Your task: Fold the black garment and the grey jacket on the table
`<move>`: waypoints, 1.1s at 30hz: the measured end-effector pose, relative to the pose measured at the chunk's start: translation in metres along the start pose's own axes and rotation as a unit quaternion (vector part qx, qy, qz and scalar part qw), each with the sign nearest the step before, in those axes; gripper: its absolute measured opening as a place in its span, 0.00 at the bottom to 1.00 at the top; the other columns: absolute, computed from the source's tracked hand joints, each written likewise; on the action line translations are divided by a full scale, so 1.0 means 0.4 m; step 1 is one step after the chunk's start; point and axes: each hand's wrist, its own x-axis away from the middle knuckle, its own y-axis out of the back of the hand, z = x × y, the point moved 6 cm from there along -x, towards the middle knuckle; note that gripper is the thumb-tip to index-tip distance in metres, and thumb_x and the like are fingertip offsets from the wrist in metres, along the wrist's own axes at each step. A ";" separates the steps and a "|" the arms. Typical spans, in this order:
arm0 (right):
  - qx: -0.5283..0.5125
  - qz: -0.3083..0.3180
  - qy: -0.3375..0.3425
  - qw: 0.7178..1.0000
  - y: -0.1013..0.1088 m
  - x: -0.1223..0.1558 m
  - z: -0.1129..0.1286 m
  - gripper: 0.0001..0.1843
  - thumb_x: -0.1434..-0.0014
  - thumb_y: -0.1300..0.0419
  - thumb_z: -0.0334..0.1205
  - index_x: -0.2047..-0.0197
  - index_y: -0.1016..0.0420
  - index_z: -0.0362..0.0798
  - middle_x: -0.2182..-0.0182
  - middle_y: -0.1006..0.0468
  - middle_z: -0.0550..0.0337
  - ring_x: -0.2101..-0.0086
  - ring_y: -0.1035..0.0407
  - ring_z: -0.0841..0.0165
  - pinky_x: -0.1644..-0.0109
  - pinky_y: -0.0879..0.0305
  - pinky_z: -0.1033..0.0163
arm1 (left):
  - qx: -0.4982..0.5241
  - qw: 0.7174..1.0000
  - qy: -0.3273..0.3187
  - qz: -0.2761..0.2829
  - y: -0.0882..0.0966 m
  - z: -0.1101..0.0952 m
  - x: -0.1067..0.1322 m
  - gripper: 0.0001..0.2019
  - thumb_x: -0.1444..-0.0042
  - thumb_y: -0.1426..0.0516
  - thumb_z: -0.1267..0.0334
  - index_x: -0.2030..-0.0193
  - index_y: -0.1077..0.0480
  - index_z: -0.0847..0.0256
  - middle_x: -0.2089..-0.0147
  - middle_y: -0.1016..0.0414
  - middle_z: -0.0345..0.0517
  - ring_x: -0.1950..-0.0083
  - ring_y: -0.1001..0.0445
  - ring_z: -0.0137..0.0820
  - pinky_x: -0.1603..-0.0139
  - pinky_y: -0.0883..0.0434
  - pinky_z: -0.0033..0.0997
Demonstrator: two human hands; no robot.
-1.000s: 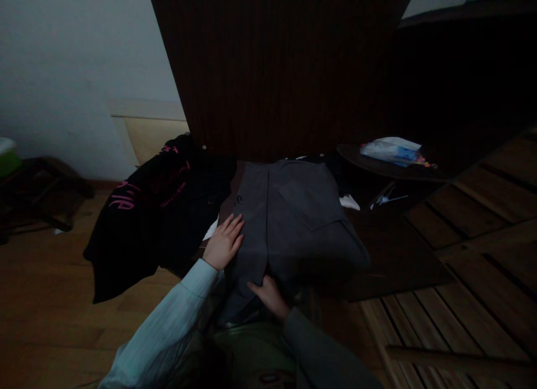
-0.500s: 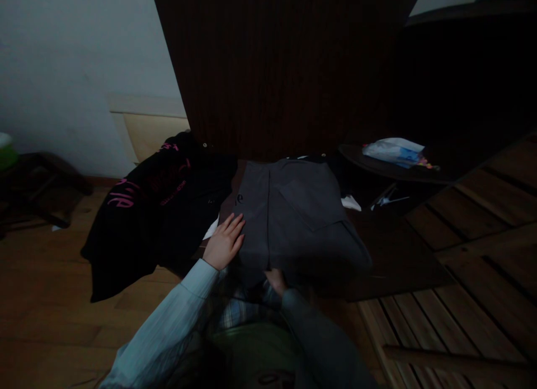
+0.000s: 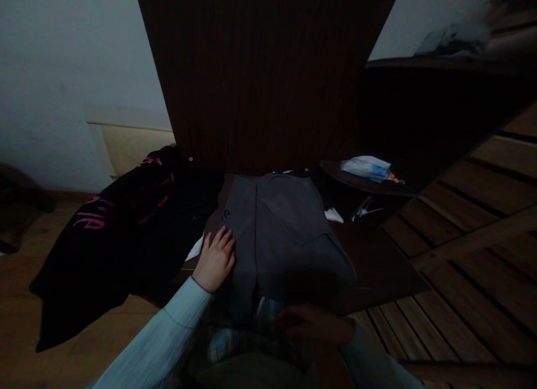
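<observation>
While my left hand (image 3: pixel 216 259) lies flat-open on the grey garment (image 3: pixel 289 232), my right hand (image 3: pixel 308 322) blurs, fingers unreadable. Limp cloth; I'd pinch its edge.

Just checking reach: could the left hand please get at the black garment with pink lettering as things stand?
Probably yes: the left hand lies flat on the grey garment, and the black garment lies close on its left, nothing standing between.
</observation>
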 end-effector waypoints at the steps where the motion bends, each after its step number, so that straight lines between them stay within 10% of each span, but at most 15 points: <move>1: 0.012 -0.005 0.001 1.000 0.042 0.036 0.037 0.18 0.48 0.43 0.47 0.54 0.28 0.53 0.59 0.24 0.59 0.59 0.30 0.66 0.54 0.34 0.62 | 0.004 1.000 -0.007 -0.004 0.000 -0.014 -0.015 0.18 0.44 0.54 0.64 0.49 0.33 0.60 0.41 0.37 0.52 0.37 0.46 0.42 0.40 0.46 0.54; 10: 0.103 -0.401 0.052 0.909 0.556 0.130 0.144 0.20 0.51 0.43 0.52 0.58 0.29 0.50 0.61 0.24 0.53 0.60 0.30 0.64 0.53 0.35 0.57 | 0.014 1.000 -0.002 0.014 -0.074 -0.049 -0.159 0.27 0.43 0.54 0.49 0.42 0.41 0.63 0.38 0.43 0.57 0.36 0.48 0.43 0.42 0.41 0.47; 15: 0.166 -0.408 -0.010 0.898 0.716 0.009 0.159 0.13 0.53 0.40 0.39 0.62 0.27 0.45 0.63 0.23 0.53 0.61 0.30 0.66 0.53 0.36 0.60 | 0.016 1.000 0.011 0.003 -0.095 -0.033 -0.172 0.28 0.42 0.58 0.49 0.41 0.41 0.65 0.39 0.41 0.57 0.36 0.46 0.41 0.41 0.43 0.45; 23: 0.160 -0.404 -0.218 0.874 0.819 -0.136 0.147 0.15 0.50 0.40 0.46 0.74 0.29 0.40 0.73 0.26 0.51 0.71 0.31 0.67 0.67 0.37 0.64 | -0.006 0.999 0.018 0.035 -0.095 -0.035 -0.170 0.28 0.41 0.59 0.50 0.41 0.43 0.69 0.38 0.43 0.56 0.36 0.47 0.41 0.40 0.43 0.44; 33: 0.192 -0.368 -0.179 0.892 0.777 -0.181 0.240 0.07 0.54 0.42 0.35 0.79 0.35 0.44 0.85 0.38 0.66 0.82 0.43 0.77 0.79 0.47 0.71 | -0.004 0.998 0.028 0.048 -0.098 -0.034 -0.169 0.29 0.41 0.58 0.51 0.39 0.45 0.70 0.37 0.45 0.55 0.35 0.50 0.40 0.39 0.46 0.43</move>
